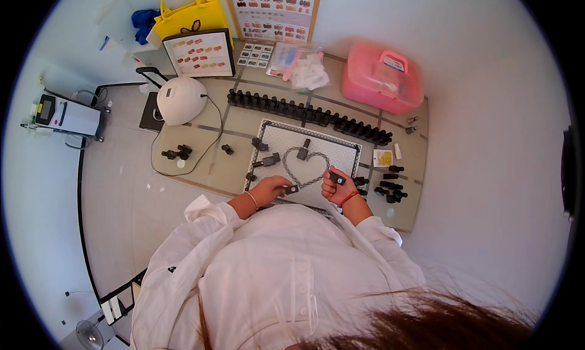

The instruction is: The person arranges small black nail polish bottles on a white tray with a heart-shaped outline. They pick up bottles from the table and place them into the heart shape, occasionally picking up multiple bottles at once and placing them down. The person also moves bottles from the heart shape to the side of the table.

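Observation:
My left hand [269, 191] is closed on a black nail polish bottle [291, 190] above the near part of a white mat [314, 194] with a heart outline. In my right hand [334, 190] is another black nail polish bottle [337, 178], a pale round spot showing on its end. One black bottle [303, 150] lies at the top of the heart. To the left, several more sit along the mat's edge, among them a black bottle [267, 160] lying on its side. Just right of my right hand, dark bottles [361, 181] are partly hidden.
A long row of black bottles [304, 111] runs behind the mat. Further back are a pink box [382, 78], colour charts [272, 14] and a yellow bag [192, 14]. A white nail lamp [181, 101] with a cable stands left. More bottles [392, 185] lie at the right.

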`<state>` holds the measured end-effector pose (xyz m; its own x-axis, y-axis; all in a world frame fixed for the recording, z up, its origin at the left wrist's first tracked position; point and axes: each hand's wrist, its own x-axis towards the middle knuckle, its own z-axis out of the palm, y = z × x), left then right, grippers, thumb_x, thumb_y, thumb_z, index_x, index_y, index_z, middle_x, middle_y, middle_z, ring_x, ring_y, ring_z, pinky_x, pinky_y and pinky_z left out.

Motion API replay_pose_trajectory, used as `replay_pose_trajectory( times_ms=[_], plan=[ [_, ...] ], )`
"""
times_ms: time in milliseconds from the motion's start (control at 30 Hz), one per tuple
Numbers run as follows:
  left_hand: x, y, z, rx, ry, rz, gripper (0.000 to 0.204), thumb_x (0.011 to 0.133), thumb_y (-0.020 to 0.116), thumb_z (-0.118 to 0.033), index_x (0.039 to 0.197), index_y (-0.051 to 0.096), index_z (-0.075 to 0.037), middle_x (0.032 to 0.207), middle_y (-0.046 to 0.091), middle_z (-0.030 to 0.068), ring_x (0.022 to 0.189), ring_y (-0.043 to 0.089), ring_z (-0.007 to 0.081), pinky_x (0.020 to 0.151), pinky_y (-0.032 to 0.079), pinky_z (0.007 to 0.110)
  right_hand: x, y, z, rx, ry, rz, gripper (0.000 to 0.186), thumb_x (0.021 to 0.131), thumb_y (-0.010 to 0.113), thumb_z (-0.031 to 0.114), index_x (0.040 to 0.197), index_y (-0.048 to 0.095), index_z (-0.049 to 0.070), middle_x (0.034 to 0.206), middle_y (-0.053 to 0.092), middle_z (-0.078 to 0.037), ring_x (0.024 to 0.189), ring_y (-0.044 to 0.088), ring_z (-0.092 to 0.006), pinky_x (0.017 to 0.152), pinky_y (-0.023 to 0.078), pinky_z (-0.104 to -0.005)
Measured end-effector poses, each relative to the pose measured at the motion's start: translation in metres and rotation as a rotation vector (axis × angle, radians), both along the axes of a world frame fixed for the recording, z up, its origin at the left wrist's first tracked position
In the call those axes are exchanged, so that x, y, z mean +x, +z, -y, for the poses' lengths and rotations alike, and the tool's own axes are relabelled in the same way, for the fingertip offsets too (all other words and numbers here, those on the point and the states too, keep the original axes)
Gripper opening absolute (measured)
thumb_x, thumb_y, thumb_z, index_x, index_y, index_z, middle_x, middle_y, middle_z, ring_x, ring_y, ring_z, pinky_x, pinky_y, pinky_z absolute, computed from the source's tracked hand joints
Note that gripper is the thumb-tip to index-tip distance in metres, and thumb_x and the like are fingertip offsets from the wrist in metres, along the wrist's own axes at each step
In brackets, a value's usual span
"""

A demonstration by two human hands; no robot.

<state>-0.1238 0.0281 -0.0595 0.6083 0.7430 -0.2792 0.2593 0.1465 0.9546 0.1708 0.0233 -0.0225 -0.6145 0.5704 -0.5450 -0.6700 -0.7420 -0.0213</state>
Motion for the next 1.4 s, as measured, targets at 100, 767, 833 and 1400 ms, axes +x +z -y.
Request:
replay_pose_trajectory(
  times_ms=[100, 767, 833, 1400],
  plan=[
    [0.004, 0.007, -0.004, 0.012, -0.055, -0.033, 0.031, 0.086, 0.050, 0.010, 0.112, 0.063, -0.002, 0.089, 0.064, 0.0099, 0.079, 0.064, 0.0167, 0.075, 0.054, 0.030, 0.006, -0.003, 0.002, 0.006, 0.007, 0.007, 0.033, 0.098, 0.048, 0.037, 0.082, 0.052, 0.009, 0.055, 0.026, 0.003, 0.050, 0.028, -0.0122, 0.050, 0.025, -0.0283],
    [0.005, 0.035, -0.018, 0.393, -0.037, -0.435, 0.024, 0.086, 0.065, -0.025, 0.099, 0.059, -0.007, 0.077, 0.067, 0.0148, 0.070, 0.065, 0.0321, 0.063, 0.050, 0.041, -0.024, -0.007, 0.016, 1.184, 0.838, 1.968, 0.030, 0.078, 0.073, 0.026, 0.097, 0.060, 0.006, 0.092, 0.064, -0.015, 0.087, 0.062, -0.0347, 0.076, 0.051, -0.0435],
    [0.010, 0.044, -0.023, 0.404, -0.076, -0.443, 0.024, 0.086, 0.065, -0.027, 0.098, 0.058, -0.007, 0.076, 0.067, 0.0151, 0.069, 0.064, 0.0323, 0.063, 0.050, 0.041, -0.028, -0.002, 0.017, 1.222, 0.776, 2.014, 0.029, 0.078, 0.073, 0.024, 0.098, 0.061, 0.006, 0.092, 0.063, -0.015, 0.088, 0.062, -0.0345, 0.076, 0.051, -0.0431],
    [0.029, 0.117, -0.048, 0.262, 0.026, -0.233, 0.020, 0.090, 0.061, -0.022, 0.095, 0.056, -0.004, 0.080, 0.065, 0.0169, 0.072, 0.062, 0.0350, 0.065, 0.049, 0.041, 0.019, 0.086, -0.013, 0.989, 0.440, 2.033, 0.020, 0.082, 0.067, 0.022, 0.091, 0.057, 0.007, 0.079, 0.065, -0.017, 0.077, 0.064, -0.0380, 0.067, 0.051, -0.0464]
  ],
)
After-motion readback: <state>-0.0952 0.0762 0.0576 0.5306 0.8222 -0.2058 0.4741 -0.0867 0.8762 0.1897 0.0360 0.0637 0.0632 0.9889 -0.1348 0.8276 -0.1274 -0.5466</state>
